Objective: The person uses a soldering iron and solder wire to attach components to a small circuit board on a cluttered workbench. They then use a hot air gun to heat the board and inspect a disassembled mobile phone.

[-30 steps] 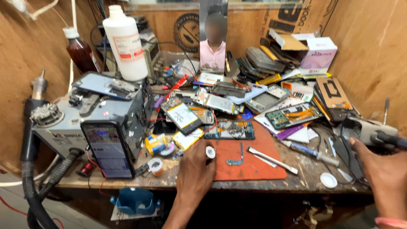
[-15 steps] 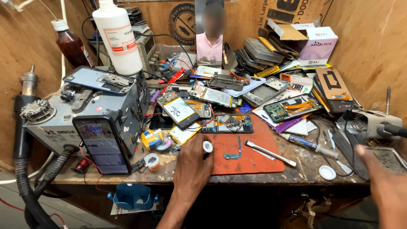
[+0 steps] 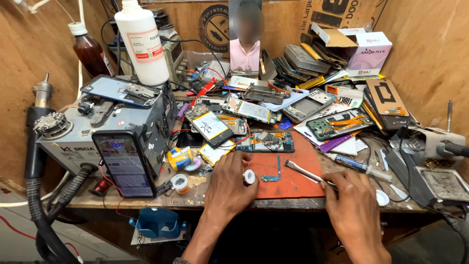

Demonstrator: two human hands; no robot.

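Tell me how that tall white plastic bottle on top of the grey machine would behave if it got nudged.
The white bottle is tall and narrow and stands high on the grey machine, so it would probably tip rather than slide. It looks like smooth plastic, likely somewhat slippery. How full it is cannot be seen, so its weight is uncertain.

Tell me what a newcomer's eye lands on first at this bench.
First the two hands at the front edge: the left hand holds a small white pot over the red mat, and the right hand touches the metal tweezers. Next, the tall white bottle at back left, above the grey hot-air station with a lit phone leaning on it.
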